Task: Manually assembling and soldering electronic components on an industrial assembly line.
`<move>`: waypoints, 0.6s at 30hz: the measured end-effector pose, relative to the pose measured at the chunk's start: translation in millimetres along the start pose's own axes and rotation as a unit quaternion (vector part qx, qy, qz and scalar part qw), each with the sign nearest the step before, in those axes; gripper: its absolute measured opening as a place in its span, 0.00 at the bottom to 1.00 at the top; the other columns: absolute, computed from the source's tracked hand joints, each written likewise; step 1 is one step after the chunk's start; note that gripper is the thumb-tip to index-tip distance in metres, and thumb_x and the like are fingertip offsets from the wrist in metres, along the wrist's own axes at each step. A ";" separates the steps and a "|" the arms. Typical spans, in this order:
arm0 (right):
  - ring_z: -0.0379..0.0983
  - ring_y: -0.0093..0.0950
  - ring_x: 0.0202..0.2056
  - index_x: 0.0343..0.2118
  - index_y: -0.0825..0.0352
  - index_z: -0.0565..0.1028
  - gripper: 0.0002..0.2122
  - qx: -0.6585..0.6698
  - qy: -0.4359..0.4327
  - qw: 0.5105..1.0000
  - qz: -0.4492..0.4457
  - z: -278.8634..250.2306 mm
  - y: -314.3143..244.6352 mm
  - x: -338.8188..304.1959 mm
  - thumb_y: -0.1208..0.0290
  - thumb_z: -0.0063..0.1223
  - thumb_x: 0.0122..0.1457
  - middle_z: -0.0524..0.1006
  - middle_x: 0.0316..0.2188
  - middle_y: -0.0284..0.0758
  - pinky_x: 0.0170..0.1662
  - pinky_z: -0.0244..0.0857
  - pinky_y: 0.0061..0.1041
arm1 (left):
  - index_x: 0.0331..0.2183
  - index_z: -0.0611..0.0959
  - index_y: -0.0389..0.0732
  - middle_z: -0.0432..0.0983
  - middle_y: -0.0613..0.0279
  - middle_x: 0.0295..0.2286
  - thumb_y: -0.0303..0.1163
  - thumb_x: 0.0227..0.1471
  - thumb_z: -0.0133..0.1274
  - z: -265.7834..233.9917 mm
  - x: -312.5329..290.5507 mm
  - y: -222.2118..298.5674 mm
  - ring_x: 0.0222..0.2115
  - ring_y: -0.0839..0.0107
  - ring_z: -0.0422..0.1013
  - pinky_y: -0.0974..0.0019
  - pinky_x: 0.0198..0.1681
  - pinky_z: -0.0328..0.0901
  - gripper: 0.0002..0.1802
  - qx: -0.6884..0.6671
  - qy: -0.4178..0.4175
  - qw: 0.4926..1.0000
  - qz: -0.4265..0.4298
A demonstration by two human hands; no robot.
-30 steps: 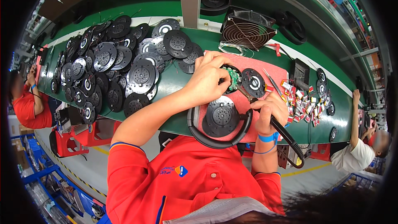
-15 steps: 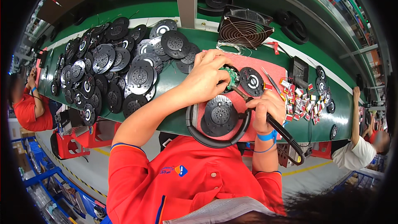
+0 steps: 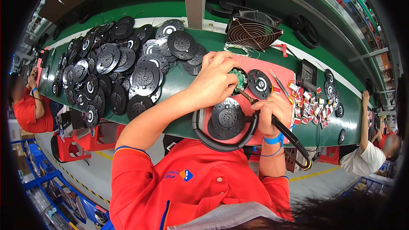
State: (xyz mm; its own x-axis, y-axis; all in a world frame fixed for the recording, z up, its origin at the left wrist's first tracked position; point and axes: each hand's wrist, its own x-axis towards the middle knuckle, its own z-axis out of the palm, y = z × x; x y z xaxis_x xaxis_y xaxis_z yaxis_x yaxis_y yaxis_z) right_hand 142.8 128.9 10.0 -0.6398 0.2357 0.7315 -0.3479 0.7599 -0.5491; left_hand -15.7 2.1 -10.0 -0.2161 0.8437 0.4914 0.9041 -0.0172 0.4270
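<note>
My right hand (image 3: 275, 111) grips a soldering iron (image 3: 286, 131) by its black handle, with the tip angled up and left. That tip is at the near edge of a green circuit board (image 3: 241, 78) seated in a round black housing. Over the housing's left side bends my left hand (image 3: 214, 80), fingers curled and pinched beside the board; whatever is between the fingertips is hidden. Closer to my body lies a black perforated disc (image 3: 226, 118) inside a curved black ring (image 3: 221, 147). Another black disc (image 3: 259, 84) rests just right of the board.
A pink mat (image 3: 272, 70) covers part of the green bench (image 3: 177, 86). Many black discs (image 3: 115, 66) are heaped at left. Small red-and-white battery-like packs (image 3: 313, 108), tweezers (image 3: 279, 81) and a black tray (image 3: 307, 73) sit at right. A fan (image 3: 253, 30) stands behind. Co-workers sit at both sides.
The bench scene has shifted very slightly in view. Both hands and the soldering iron stay at the circuit board in almost the same pose.
</note>
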 end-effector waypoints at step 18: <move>0.60 0.25 0.12 0.21 0.67 0.76 0.09 -0.015 0.084 0.996 -0.034 -8.9 4.5 -4.0 0.73 0.47 0.55 0.71 0.12 0.31 0.17 0.52 0.24 | 0.20 0.79 0.40 0.72 0.61 0.41 0.26 0.36 0.58 -0.5 4.9 -1.1 0.50 0.55 0.62 0.52 0.51 0.52 0.03 -0.001 0.015 1.000 0.022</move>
State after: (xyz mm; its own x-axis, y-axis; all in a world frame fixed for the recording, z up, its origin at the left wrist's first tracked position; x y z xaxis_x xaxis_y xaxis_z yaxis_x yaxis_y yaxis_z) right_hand 150.0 136.8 8.2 -0.4910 0.2788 0.8253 -0.3649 0.7945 -0.4855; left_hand -17.9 6.0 -7.7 -0.1874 0.8257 0.5321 0.9121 -0.0549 0.4063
